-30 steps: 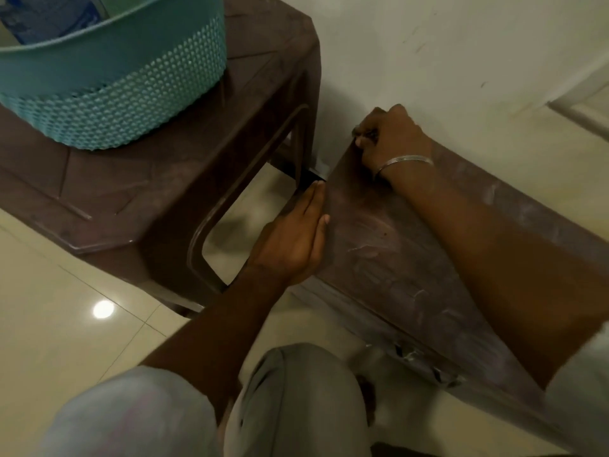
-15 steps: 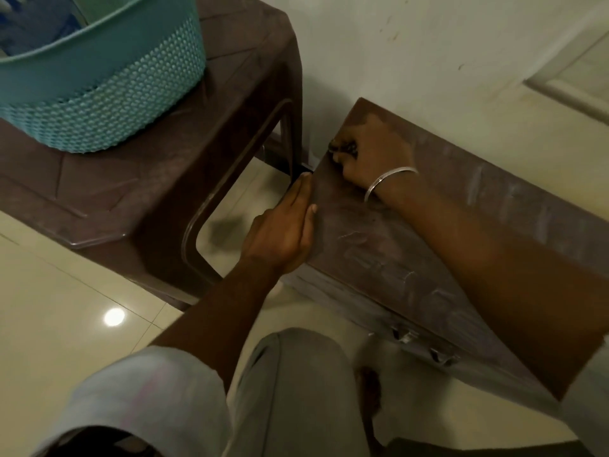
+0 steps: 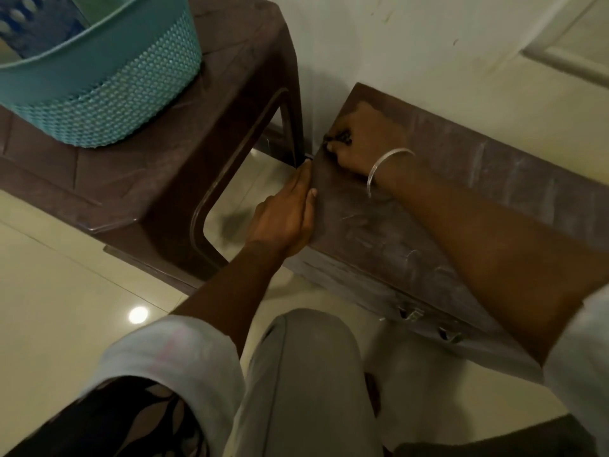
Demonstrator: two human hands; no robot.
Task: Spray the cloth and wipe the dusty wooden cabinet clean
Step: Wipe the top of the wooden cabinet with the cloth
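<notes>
In right hand [image 3: 362, 143]: small dark object [image 3: 339, 138], unidentifiable.

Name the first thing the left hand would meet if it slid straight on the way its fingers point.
Probably the brown stool's leg, just past the left hand; depth is unclear.

A pale cream wall [image 3: 412, 44] runs behind everything, marked with a few small scuffs. At the upper right a moulded white frame [image 3: 566, 57] crosses the corner. The floor [image 3: 56, 291] is glossy cream tile with thin grout lines, and one round ceiling-light reflection [image 3: 138, 315] shines on it. A dark brown plastic stool [image 3: 108, 179] stands at the left beside the wall, its leg arching over bare tile. On its top sits a teal plastic basket [image 3: 108, 90] with a beaded woven-look wall. The light is dim and warm.
</notes>
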